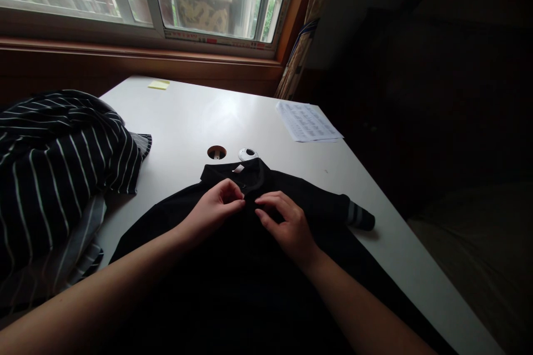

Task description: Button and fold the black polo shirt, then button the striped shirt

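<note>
A black long-sleeved collared shirt (237,288) lies front up, its collar toward the window and a white label (239,168) inside the neck. Just below the collar, my left hand (216,202) pinches the shirt's front between thumb and forefinger. Close beside it on the right, my right hand (287,224) hovers at or on the same front, fingers curled, with a small gap between thumb and forefinger. Dark cloth hides any button under the fingertips. One cuff (361,216) with grey stripes sticks out at the right.
A heap of black-and-white striped cloth (62,161) sits at the left of the white table (200,116). Beyond the collar are a round cable hole (216,152) and its loose cover (249,154). Printed sheets (308,122) lie at the right edge, a yellow note (159,85) at the back.
</note>
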Tool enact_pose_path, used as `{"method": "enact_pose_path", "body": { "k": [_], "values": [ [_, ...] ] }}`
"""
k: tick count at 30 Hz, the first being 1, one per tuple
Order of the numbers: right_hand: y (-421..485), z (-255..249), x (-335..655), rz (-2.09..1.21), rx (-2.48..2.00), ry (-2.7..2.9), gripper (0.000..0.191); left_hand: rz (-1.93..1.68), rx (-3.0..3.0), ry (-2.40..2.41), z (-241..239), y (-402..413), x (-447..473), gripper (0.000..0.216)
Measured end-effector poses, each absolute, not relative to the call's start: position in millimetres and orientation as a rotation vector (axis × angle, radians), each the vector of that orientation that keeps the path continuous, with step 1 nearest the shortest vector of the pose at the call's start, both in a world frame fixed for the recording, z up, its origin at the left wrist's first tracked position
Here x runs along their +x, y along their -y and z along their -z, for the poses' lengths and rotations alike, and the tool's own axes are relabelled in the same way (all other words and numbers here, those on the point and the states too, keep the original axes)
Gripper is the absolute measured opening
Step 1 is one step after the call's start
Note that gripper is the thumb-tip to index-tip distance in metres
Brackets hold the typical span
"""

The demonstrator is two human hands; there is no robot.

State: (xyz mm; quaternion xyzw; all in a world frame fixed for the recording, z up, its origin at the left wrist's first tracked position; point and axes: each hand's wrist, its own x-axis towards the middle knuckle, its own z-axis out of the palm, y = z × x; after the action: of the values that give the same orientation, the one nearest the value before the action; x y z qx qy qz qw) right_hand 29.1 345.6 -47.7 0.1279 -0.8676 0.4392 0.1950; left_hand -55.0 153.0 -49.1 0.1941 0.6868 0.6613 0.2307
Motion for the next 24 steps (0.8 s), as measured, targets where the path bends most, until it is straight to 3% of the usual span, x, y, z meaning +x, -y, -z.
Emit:
{"method": "enact_pose_path", "body": {
  "k": [24],
  "values": [
    [-344.7, 51.1, 27.8, -1.224, 0.459, 2.598, 0.030, -1.801, 0.639, -1.897, 49.1, -151.3, -53.5, 0.015]
  ]
}}
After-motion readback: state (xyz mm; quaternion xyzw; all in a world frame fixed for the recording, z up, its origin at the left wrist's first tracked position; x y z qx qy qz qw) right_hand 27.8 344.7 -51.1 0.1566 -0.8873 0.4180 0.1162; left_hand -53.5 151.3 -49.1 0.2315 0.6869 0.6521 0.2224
